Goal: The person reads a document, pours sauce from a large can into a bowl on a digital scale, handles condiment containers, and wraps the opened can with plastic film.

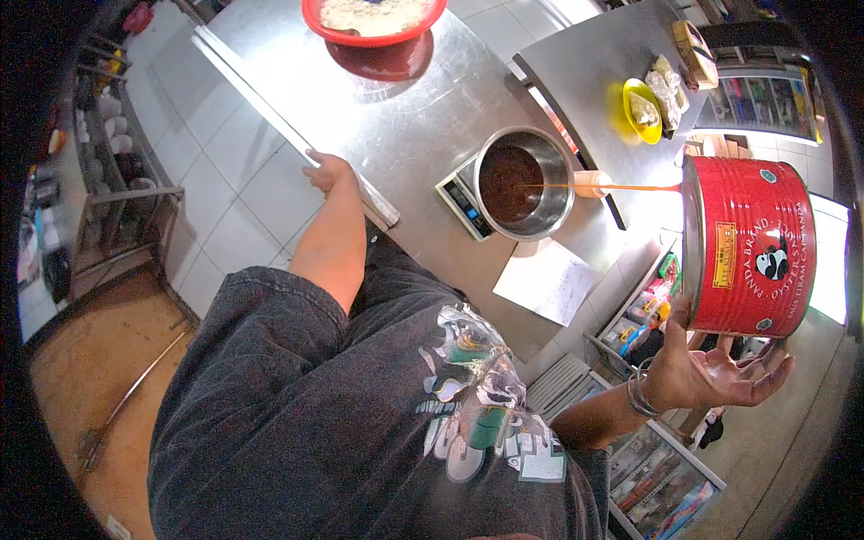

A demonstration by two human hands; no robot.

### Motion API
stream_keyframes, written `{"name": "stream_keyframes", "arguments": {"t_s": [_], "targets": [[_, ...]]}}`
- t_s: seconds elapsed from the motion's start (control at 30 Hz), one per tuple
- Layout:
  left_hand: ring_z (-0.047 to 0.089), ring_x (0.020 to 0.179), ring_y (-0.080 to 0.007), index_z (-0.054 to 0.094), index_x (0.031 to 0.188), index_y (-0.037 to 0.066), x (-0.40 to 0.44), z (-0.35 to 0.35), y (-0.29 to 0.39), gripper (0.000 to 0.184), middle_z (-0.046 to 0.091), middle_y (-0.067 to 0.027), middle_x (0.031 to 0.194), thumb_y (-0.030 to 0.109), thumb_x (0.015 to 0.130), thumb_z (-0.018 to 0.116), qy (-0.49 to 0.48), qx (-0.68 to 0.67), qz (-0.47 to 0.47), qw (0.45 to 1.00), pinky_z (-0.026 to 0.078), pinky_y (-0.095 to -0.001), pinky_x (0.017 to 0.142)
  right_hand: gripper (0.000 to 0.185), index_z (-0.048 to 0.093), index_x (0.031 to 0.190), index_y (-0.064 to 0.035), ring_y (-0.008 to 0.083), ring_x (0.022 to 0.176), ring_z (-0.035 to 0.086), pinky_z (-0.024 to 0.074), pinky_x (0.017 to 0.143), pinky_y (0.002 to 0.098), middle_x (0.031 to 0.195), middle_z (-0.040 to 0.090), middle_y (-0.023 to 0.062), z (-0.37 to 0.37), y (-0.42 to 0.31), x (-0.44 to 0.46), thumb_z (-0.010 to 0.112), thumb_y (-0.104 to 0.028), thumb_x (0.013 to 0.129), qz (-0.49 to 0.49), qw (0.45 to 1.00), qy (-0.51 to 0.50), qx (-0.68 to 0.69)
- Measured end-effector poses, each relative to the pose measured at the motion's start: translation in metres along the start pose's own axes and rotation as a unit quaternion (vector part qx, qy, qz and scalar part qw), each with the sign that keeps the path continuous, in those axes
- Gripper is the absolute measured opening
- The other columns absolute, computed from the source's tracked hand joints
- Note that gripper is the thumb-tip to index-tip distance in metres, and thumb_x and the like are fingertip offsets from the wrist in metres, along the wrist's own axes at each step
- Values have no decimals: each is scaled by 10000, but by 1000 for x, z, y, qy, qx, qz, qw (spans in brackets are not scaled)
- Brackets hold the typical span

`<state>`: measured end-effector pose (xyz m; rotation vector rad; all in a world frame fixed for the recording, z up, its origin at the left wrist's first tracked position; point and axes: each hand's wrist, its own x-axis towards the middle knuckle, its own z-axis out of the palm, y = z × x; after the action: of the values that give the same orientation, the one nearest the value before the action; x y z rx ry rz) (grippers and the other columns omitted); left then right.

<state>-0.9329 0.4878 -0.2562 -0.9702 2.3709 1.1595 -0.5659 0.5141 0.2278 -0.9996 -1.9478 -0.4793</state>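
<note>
My right hand [697,369] supports a large red oyster sauce tin [751,247] from beneath, some of its fingers spread. The tin is tipped, and a thin brown stream of sauce [643,187] runs from its rim into a steel bowl [560,202]. Dark brown sauce [513,184] covers the bowl's bottom. Under the bowl sits a digital scale [462,205] with a lit display, its digits too small to read. On the steel table's near-left edge my left hand [331,174] rests, fingers curled over the edge [297,135].
A red basin [310,20] of pale, flour-like food stands at the table's far end. Paper with writing [544,281] lies beside the bowl. A pale bottle [589,184] stands behind it. Another steel table [576,67] carries a yellow bowl [627,112] and plastic bags [666,94].
</note>
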Motion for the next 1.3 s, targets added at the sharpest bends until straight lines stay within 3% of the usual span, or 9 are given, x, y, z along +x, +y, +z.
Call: {"name": "stream_keyframes", "arguments": {"t_s": [0.57, 0.63, 0.77, 0.83, 1.07, 1.3], "targets": [[564, 1227, -446, 426, 1488, 120, 3, 5, -1, 770, 551, -265, 1347, 688, 985, 294, 21, 14, -3, 1000, 361, -626, 1046, 1273, 143, 1507, -37, 390, 1317, 461, 533, 1056, 517, 1446, 373, 244, 4, -3, 0, 978, -150, 553, 25, 999, 15, 37], [561, 1231, -445, 427, 1488, 122, 3, 7, -1, 770, 550, -265, 1348, 690, 984, 295, 23, 14, -3, 1000, 358, -626, 1048, 1221, 209, 1477, -81, 374, 1305, 482, 653, 875, 433, 1437, 352, 262, 4, -1, 0, 985, -131, 536, 24, 998, 21, 47], [551, 1243, -446, 426, 1490, 120, 3, 7, -1, 771, 546, -264, 1355, 689, 984, 301, 21, 11, -6, 1000, 349, -629, 1053, 1222, 203, 1477, -80, 371, 1304, 485, 654, 874, 428, 1437, 350, 258, 3, 0, 1, 984, -132, 538, 0, 1000, 17, 21], [549, 1246, -448, 421, 1493, 117, 4, 8, -2, 773, 542, -264, 1362, 687, 985, 303, 23, 8, -7, 1000, 344, -631, 1058, 1276, 145, 1501, -25, 391, 1330, 448, 550, 1035, 510, 1450, 362, 260, 4, -1, 0, 978, -143, 542, 18, 999, 14, 28], [539, 1258, -457, 410, 1501, 99, 2, 5, -1, 786, 527, -270, 1387, 684, 985, 309, 18, 4, 4, 1000, 354, -620, 1073, 1266, 137, 1501, -27, 392, 1329, 450, 536, 1054, 505, 1450, 357, 267, 2, -1, 1, 971, -153, 556, 6, 1000, 9, 13], [544, 1258, -454, 406, 1501, 94, 0, 2, -1, 793, 523, -271, 1397, 687, 988, 291, 9, 6, 3, 1000, 369, -616, 1060, 1242, 139, 1488, -2, 381, 1321, 457, 528, 1066, 500, 1474, 322, 222, 4, 4, 0, 959, -152, 567, 2, 1000, 7, -7]]}}
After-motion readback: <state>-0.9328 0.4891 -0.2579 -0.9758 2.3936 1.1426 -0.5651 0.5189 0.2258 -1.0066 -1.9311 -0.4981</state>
